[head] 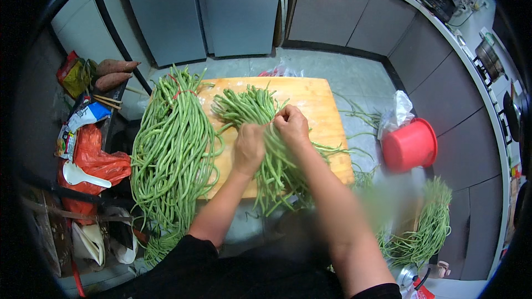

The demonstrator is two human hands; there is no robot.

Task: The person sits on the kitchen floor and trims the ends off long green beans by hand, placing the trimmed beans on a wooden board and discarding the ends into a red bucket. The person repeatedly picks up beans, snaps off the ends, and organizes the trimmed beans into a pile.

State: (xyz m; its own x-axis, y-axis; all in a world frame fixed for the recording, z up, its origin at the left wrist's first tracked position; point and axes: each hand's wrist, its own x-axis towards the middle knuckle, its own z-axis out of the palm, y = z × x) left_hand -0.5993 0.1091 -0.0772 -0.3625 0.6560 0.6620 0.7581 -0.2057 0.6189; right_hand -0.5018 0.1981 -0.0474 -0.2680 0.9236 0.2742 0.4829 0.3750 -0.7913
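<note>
A bundle of long green beans lies across a wooden board in front of me. My left hand and my right hand are close together over the middle of this bundle. Between them runs a thin reddish tie, pinched in the fingers of both hands; its ends are hidden. The left hand is slightly blurred. On the board's left side rests a larger heap of long beans, with a red tie around it near the top.
More beans lie at lower right, and loose ones trail over the floor. A red bucket lies tilted near the cabinets. At left, a shelf holds sweet potatoes, an orange plastic bag and a white spoon.
</note>
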